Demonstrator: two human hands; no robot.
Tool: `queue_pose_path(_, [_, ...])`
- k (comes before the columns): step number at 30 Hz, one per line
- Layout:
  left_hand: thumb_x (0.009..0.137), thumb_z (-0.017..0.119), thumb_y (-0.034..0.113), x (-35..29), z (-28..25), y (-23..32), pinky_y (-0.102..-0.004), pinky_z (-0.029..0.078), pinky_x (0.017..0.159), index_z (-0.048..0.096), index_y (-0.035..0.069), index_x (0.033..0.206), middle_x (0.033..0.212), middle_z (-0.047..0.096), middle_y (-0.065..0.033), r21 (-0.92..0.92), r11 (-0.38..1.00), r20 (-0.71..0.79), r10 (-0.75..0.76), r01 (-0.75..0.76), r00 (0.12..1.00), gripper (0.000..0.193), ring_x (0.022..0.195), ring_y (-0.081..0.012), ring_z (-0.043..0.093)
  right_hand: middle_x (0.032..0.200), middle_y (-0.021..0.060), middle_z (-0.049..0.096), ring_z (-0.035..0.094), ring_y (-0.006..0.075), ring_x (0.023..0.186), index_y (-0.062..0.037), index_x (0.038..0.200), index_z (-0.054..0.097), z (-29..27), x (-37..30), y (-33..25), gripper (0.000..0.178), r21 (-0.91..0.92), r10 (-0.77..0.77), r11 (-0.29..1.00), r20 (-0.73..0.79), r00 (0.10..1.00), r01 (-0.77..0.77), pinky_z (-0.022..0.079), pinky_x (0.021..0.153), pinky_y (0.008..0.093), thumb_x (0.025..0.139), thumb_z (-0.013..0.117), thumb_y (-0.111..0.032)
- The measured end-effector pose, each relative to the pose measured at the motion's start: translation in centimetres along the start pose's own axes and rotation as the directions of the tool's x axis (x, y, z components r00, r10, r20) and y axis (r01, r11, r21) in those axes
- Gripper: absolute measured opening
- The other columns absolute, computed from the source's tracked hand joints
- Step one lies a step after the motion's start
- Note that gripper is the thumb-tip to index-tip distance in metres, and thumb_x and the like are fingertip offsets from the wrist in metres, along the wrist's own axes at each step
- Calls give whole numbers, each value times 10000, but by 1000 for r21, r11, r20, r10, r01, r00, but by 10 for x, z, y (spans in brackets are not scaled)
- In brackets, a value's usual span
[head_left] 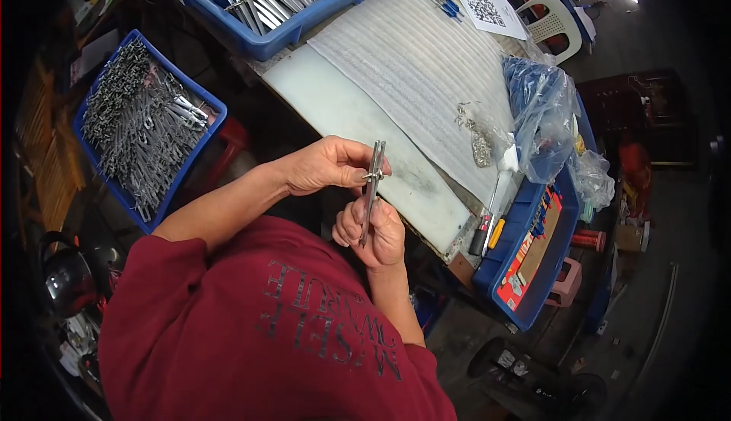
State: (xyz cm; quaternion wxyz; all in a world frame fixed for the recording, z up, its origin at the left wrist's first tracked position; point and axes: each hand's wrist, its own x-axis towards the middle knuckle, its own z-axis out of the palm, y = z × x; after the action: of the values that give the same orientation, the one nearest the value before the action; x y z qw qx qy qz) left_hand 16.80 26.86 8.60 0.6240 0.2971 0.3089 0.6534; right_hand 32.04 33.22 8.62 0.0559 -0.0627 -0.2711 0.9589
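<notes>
Just off the near edge of the table, both hands hold one slim, channel-shaped metal part point(373, 185). A small pale metal piece crosses it near its upper end. My left hand point(320, 167) pinches it there between thumb and fingers. Lower down, my right hand point(376, 232) is closed round the same part, with the lower end showing beside the thumb. To the left, a blue tray point(207, 145) holds a heap of similar slim metal parts point(145, 124). A pile of tiny shiny metal pieces point(480, 147) lies on the white foam sheet point(411, 63).
A blue bin point(266, 44) of blue-ended metal pieces stands at the far side. By the table's right corner lie a black-and-red handled tool point(480, 238) and a yellow-handled one point(496, 233). Beyond are another blue bin point(525, 316) and clear plastic bags point(541, 109).
</notes>
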Motion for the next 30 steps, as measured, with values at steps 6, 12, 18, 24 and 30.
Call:
queue_pose_path(6, [740,644,155,5,3,-5,-241,409,782,529,11,961,902,543,-18,34,992,21,119,-120,993,288,854,-96,503,615,90,484,427,184,503,-14,765,479,-6,-1,3,329,-65,-40,997,-5,999,39,354,484,281,862,423,-323])
queue_pose_path(12, [753,621,77,-3,6,-3,-206,441,687,528,8,909,812,561,-34,1,996,-56,89,-89,994,195,743,-83,535,788,144,565,537,180,646,49,938,512,1,-6,-12,387,-587,-215,809,-245,945,32,427,595,267,871,413,-319])
queue_pose_path(18, [765,591,29,-7,19,-3,-198,464,653,539,-20,873,783,577,-38,132,985,-223,139,-111,965,129,720,-85,558,806,82,563,529,140,688,35,972,506,4,-5,-19,240,-651,-452,741,-299,840,166,428,641,247,855,493,-175])
queue_pose_path(24, [793,563,45,-10,25,-4,-215,477,624,574,-60,904,766,596,-60,117,990,-278,113,-84,954,153,692,-94,565,769,42,556,516,97,644,35,941,524,5,0,-14,184,-719,-511,677,-306,803,157,424,607,203,808,560,-86])
queue_pose_path(30, [823,519,56,-10,24,-6,-206,465,620,578,-49,946,784,601,-48,211,977,-258,85,-30,962,172,687,-75,549,756,57,576,522,95,620,43,917,529,6,0,-12,160,-725,-508,674,-318,801,139,428,573,194,817,543,-82])
